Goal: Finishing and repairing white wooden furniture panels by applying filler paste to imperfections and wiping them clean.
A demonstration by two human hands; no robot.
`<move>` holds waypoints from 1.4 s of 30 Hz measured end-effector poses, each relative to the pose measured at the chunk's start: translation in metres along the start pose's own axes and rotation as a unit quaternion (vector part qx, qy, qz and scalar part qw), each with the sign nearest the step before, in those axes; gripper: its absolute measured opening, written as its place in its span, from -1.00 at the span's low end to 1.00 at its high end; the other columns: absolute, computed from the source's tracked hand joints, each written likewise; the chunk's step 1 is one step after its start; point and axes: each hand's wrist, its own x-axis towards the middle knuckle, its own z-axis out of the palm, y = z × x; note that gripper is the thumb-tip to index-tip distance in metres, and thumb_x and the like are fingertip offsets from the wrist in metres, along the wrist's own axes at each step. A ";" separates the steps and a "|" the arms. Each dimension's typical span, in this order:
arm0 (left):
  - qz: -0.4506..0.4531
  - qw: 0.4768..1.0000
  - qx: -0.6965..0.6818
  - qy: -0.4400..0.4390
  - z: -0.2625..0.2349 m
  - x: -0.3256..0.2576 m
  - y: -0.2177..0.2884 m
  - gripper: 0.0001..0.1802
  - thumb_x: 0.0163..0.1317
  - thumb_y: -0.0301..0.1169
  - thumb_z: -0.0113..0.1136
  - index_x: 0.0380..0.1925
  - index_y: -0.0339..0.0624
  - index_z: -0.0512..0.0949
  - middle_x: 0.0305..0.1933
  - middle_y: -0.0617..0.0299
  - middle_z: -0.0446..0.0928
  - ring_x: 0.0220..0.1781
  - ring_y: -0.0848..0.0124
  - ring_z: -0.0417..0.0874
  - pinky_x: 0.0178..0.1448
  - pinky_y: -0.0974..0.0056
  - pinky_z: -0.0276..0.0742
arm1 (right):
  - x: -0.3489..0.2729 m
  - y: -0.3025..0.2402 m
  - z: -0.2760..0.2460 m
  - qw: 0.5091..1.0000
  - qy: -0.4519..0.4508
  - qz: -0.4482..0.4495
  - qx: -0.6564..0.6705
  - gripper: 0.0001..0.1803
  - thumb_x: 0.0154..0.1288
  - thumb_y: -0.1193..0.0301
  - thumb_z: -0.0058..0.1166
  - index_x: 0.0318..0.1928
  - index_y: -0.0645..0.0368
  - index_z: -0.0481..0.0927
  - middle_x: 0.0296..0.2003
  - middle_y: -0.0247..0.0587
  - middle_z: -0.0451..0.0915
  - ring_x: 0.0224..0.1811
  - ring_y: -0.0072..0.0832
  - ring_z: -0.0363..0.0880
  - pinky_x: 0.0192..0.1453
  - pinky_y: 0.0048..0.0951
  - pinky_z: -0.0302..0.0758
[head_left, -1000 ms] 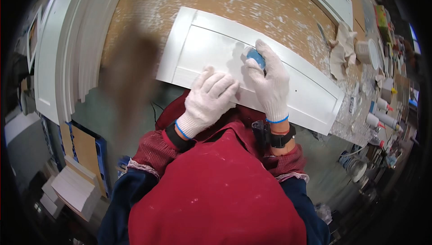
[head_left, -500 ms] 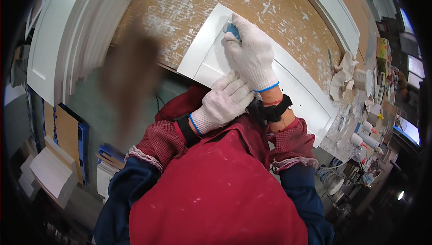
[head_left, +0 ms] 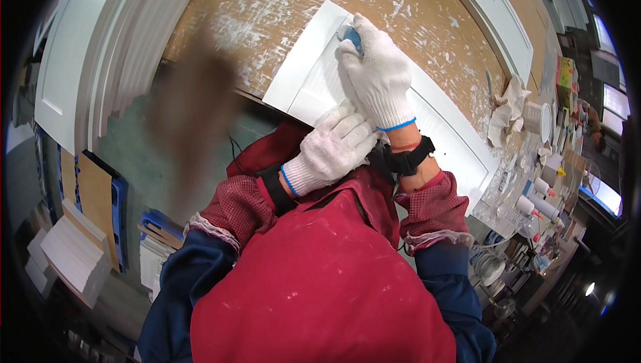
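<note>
A white framed panel, like a cabinet door, lies slantwise on the worn workbench. Gloved in white knit, my right hand is closed around a small blue hand tool near the panel's far left end. Most of that tool is hidden by my fingers, and its exact kind does not show. My left hand, in a matching glove, lies flat on the panel's near edge with its fingers stretched out, just below my right hand.
Paint flecks cover the brown workbench top. White panels stand at the left, and another panel lies along the far right. Crumpled paper, a white tub and several bottles sit on the right. A dark brown blur covers part of the left.
My right hand has shifted slightly away from me and to the right with the blue tool. My left hand has stayed in nearly the same place on the panel.
</note>
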 end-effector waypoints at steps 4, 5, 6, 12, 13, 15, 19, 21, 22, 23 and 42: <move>-0.011 1.000 -0.005 -0.003 -0.002 0.000 0.002 -0.67 -0.21 -0.33 0.25 -0.34 -0.17 0.64 -0.17 0.21 0.57 0.02 0.27 0.54 0.27 0.02 0.40 | -0.004 -0.002 -0.003 1.000 0.010 0.022 -0.006 -0.57 0.16 0.31 0.16 0.05 0.15 0.54 -0.16 -0.03 0.62 -0.15 -0.22 0.63 -0.06 -0.38 0.55; -0.009 1.000 -0.003 -0.009 -0.003 0.001 0.003 -0.67 -0.21 -0.33 0.26 -0.34 -0.16 0.64 -0.17 0.21 0.57 0.02 0.27 0.54 0.27 0.02 0.40 | -0.003 -0.002 -0.003 1.000 0.011 0.023 -0.007 -0.57 0.16 0.31 0.16 0.05 0.15 0.54 -0.16 -0.03 0.62 -0.15 -0.22 0.63 -0.06 -0.38 0.55; -0.007 1.000 -0.002 -0.014 -0.004 0.002 0.003 -0.67 -0.21 -0.33 0.26 -0.34 -0.15 0.64 -0.16 0.21 0.57 0.02 0.27 0.54 0.27 0.02 0.40 | -0.002 -0.003 0.000 1.000 0.019 0.007 0.014 -0.58 0.16 0.32 0.15 0.05 0.15 0.54 -0.17 -0.03 0.62 -0.17 -0.22 0.64 -0.07 -0.38 0.55; -0.011 1.000 0.000 -0.011 -0.001 0.000 0.002 -0.69 -0.20 -0.35 0.26 -0.35 -0.15 0.64 -0.15 0.22 0.57 0.03 0.27 0.53 0.27 0.01 0.40 | -0.005 -0.002 -0.004 1.000 0.000 0.009 -0.015 -0.59 0.16 0.32 0.13 0.04 0.16 0.55 -0.23 -0.01 0.62 -0.23 -0.20 0.64 -0.12 -0.36 0.56; -0.010 1.000 -0.001 -0.011 0.000 -0.001 0.002 -0.69 -0.20 -0.35 0.26 -0.35 -0.15 0.64 -0.15 0.22 0.57 0.03 0.27 0.53 0.27 0.01 0.40 | -0.007 0.000 -0.004 0.999 0.021 0.015 -0.022 -0.59 0.15 0.33 0.13 0.03 0.16 0.54 -0.26 -0.01 0.62 -0.25 -0.19 0.64 -0.13 -0.34 0.56; 0.007 1.000 0.002 0.008 0.004 -0.003 0.000 -0.67 -0.22 -0.33 0.29 -0.34 -0.15 0.63 -0.15 0.21 0.54 0.03 0.25 0.53 0.27 0.00 0.40 | -0.007 0.000 -0.003 0.999 0.040 0.012 -0.008 -0.58 0.15 0.33 0.12 0.03 0.16 0.54 -0.27 -0.01 0.62 -0.26 -0.18 0.63 -0.15 -0.32 0.56; 0.010 1.000 0.005 -0.009 0.003 0.001 0.001 -0.60 -0.30 -0.30 0.35 -0.34 -0.14 0.59 -0.18 0.19 0.50 0.00 0.22 0.52 0.26 -0.01 0.41 | -0.004 0.003 0.000 0.999 0.050 -0.006 -0.012 -0.59 0.14 0.33 0.10 0.03 0.17 0.53 -0.30 0.00 0.61 -0.29 -0.12 0.61 -0.17 -0.25 0.54; 0.001 1.000 -0.005 -0.010 0.004 0.002 0.002 -0.67 -0.30 -0.33 0.33 -0.41 -0.13 0.58 -0.21 0.19 0.50 -0.02 0.22 0.53 0.24 -0.02 0.42 | -0.005 0.003 -0.003 0.999 0.034 0.004 -0.019 -0.59 0.15 0.33 0.09 0.02 0.18 0.53 -0.30 0.01 0.61 -0.28 -0.11 0.61 -0.16 -0.24 0.54; -0.007 1.000 -0.008 -0.013 0.002 0.000 0.001 -0.69 -0.29 -0.34 0.32 -0.44 -0.13 0.58 -0.22 0.19 0.51 -0.03 0.23 0.53 0.23 -0.02 0.43 | -0.004 0.002 -0.004 1.000 0.012 0.003 -0.010 -0.60 0.15 0.33 0.08 0.01 0.19 0.53 -0.30 0.01 0.61 -0.26 -0.10 0.61 -0.15 -0.23 0.54; 0.010 1.000 0.016 0.000 0.005 0.002 -0.001 -0.74 -0.27 -0.34 0.32 -0.48 -0.12 0.57 -0.22 0.21 0.51 -0.02 0.24 0.54 0.22 0.00 0.44 | -0.006 0.003 -0.008 1.000 -0.003 0.020 -0.009 -0.61 0.15 0.34 0.07 0.00 0.20 0.53 -0.30 0.01 0.60 -0.25 -0.10 0.60 -0.14 -0.21 0.53; -0.001 0.995 0.013 -0.097 -0.005 0.005 0.006 -0.36 -0.34 -0.29 0.46 -0.09 -0.08 0.56 0.00 0.27 0.49 0.08 0.31 0.49 0.28 -0.02 0.38 | -0.105 0.055 -0.081 0.976 0.121 0.181 -0.019 -0.53 0.13 0.38 0.12 0.09 0.20 0.49 -0.20 0.05 0.61 -0.20 -0.17 0.63 -0.13 -0.28 0.57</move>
